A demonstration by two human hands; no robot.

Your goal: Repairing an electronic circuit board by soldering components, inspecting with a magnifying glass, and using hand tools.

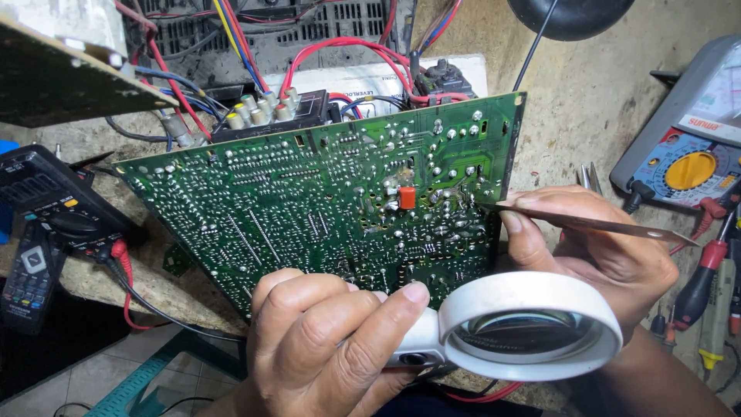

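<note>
The left hand (324,347) is wrapped around the white handle of a round magnifying glass (532,328), fingers closed tight on it, with the lens held low at the near edge of the bench, off to the side of the board and not over it. The right hand (594,247) pinches a thin flat metal blade (594,224) between thumb and fingers; the blade's narrow tip reaches left to the right-hand part of the green circuit board (324,208), close to a small orange component (407,198) among the solder joints. Whether the tip touches the board cannot be told.

The board lies solder side up, tilted, propped over a dark chassis with red, blue and yellow wires (309,54) running behind it. A black digital meter (46,201) with a red lead sits at the left, a grey analogue meter (687,147) at the right, and screwdrivers (706,278) lie beside it.

As a judgement, the work looks to be at an inspecting or scraping stage: the board is exposed and the blade is in place, yet no joint appears visibly reworked, and the lens is not yet over the spot.
</note>
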